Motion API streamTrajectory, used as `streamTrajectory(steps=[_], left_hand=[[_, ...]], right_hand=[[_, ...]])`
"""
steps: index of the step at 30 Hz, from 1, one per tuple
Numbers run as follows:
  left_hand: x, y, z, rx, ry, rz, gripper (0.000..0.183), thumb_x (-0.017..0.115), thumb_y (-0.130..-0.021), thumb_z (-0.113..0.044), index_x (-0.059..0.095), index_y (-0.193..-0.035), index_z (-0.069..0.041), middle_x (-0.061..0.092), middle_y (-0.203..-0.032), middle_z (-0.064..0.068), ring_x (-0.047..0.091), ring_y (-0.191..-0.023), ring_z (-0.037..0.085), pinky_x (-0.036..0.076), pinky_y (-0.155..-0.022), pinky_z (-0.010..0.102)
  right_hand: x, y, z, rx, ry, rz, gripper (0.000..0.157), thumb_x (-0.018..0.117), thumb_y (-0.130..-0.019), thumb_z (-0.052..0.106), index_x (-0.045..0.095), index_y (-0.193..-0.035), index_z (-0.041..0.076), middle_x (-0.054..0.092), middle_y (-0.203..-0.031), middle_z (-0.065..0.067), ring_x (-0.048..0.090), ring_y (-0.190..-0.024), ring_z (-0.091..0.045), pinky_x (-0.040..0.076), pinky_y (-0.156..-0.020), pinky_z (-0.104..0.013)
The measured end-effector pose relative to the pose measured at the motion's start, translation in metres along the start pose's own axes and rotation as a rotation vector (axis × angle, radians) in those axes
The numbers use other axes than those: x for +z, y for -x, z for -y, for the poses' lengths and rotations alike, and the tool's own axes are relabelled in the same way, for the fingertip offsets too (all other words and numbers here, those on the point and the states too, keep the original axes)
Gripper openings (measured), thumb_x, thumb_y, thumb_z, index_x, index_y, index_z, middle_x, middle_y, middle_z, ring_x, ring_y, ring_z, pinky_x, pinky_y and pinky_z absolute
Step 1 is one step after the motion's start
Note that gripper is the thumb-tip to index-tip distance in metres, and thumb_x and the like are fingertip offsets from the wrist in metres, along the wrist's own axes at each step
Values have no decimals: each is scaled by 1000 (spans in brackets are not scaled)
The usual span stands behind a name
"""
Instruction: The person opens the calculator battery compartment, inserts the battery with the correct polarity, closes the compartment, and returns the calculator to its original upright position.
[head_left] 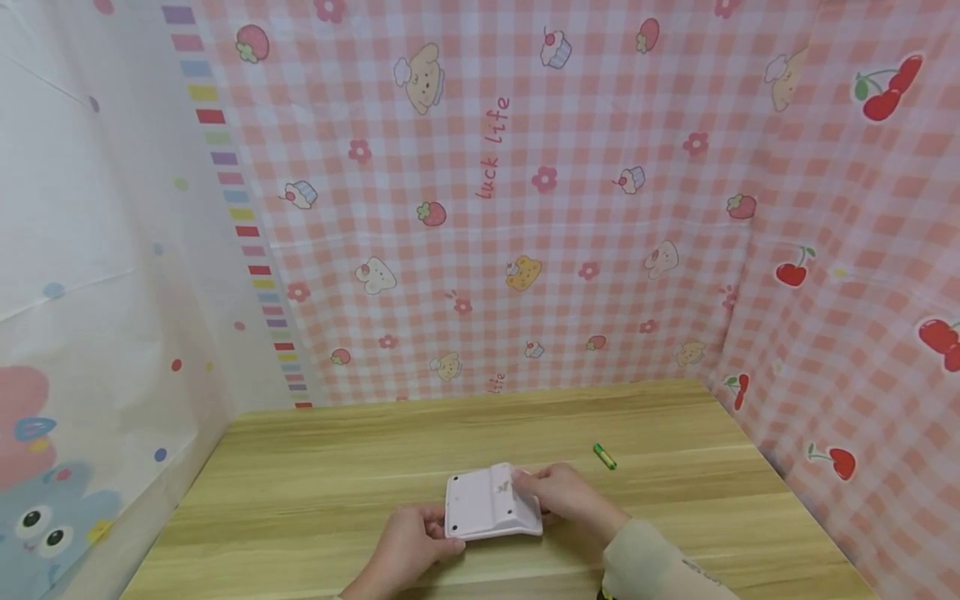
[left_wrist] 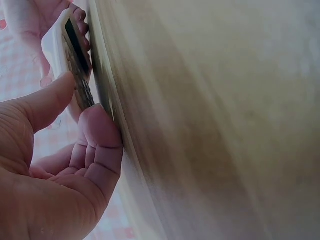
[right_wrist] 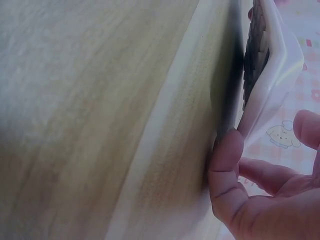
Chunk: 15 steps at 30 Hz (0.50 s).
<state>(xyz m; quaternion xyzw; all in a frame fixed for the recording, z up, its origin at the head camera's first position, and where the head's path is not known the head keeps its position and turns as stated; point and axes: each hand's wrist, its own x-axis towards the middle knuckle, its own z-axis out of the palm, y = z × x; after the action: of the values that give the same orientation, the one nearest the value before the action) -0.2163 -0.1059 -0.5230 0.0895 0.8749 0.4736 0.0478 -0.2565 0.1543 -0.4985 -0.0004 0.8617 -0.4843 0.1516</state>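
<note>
A pale pink calculator (head_left: 472, 504) is held face down just over the table, its back with small dark feet turned up. Its left edge is pinched by my left hand (head_left: 412, 537), thumb on the back and fingertips under the keys, as the left wrist view shows. On the opposite side my right hand (head_left: 566, 496) holds the calculator, the thumb over the raised part of the back and a fingertip under the edge. The keys and the dark screen face the table in the left wrist view. A green and yellow battery (head_left: 604, 456) lies beyond my right hand.
The wood-grain table (head_left: 337, 450) reaches back to a pink checked cloth (head_left: 480, 250) hung behind it. A cherry-print cloth (head_left: 840, 375) hangs along the right side, and a white dotted cloth (head_left: 150, 333) along the left.
</note>
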Motion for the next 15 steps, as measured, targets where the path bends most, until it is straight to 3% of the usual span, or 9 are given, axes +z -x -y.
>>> streamTrajectory(steps=[7,11,15], left_hand=[[0,2,-4,-6,-19,8,43,86,-69,-9,72,-107,4,63,-64,-4,54,-57,6,43,-47,18],[0,3,-5,2,-41,21,43,86,-70,-9,72,-108,4,63,-63,-3,54,-56,6,42,-46,18],[1,2,-4,21,-56,25,43,87,-69,-9,72,-107,4,63,-62,-3,54,-56,6,42,-46,18]], right_hand=[[1,4,3,-5,9,9,55,61,-93,53,72,-107,1,67,-83,-4,61,-71,-15,52,-60,-28],[2,6,5,-4,52,5,50,61,-92,53,73,-94,4,64,-77,-3,55,-63,-12,47,-54,-25],[3,6,6,-5,98,-2,48,61,-91,54,71,-86,7,59,-70,-1,53,-59,-12,50,-52,-26]])
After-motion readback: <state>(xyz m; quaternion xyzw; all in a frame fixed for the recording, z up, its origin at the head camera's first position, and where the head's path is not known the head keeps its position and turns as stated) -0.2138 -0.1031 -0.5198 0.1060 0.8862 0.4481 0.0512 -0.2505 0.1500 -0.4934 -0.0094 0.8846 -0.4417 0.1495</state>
